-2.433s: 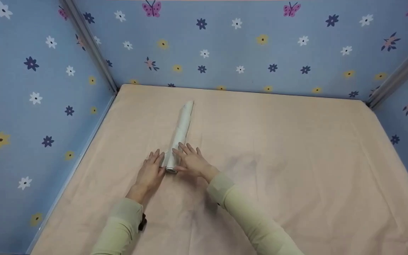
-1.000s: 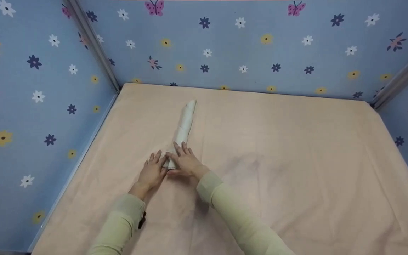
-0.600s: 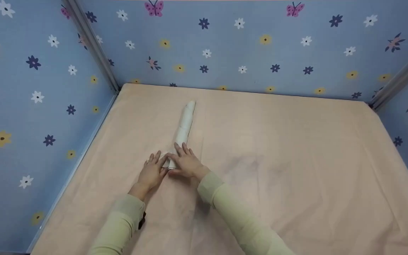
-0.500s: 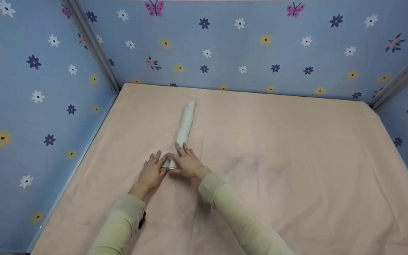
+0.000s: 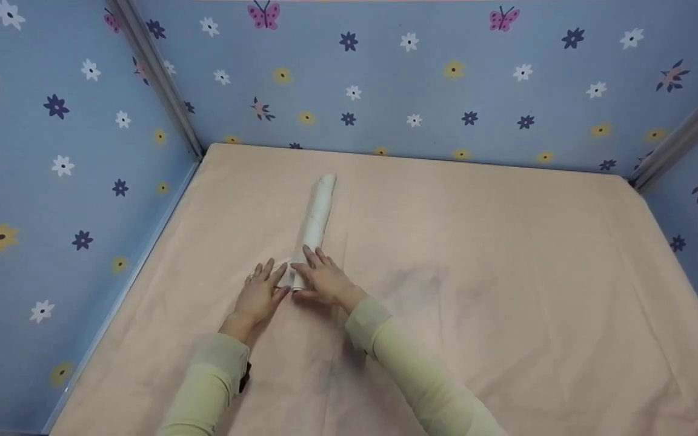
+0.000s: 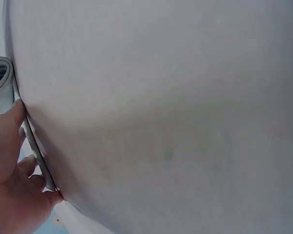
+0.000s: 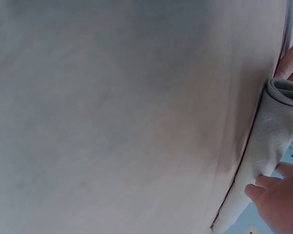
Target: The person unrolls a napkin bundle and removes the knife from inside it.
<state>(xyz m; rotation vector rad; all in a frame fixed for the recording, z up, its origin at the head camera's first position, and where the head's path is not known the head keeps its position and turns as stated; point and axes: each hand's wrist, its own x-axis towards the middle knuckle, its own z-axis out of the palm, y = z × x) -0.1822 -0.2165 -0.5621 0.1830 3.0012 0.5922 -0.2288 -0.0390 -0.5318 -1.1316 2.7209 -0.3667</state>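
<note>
A pale, whitish cloth mat (image 5: 320, 212) lies mostly rolled into a long tube on the left half of the table, pointing away from me. Its layered near end shows in the left wrist view, and a flat flap (image 5: 287, 280) sticks out on the left. My left hand (image 5: 258, 300) rests on that flap, fingers extended and thumb by the near edge beside the roll. Over the roll's near part lies my right hand (image 5: 328, 281). Its fingertips (image 7: 254, 191) press on the tube in the right wrist view, with the thumb at the end.
A peach tablecloth (image 5: 494, 254) with creases covers the table. Blue flowered panels (image 5: 385, 72) stand along the back and both sides, with grey metal posts (image 5: 158, 79) at the corners.
My right hand shifted left onto the roll over the earlier frames, then moved slightly back right with the roll's near end. More of the flap shows again. The left hand stays nearly in place.
</note>
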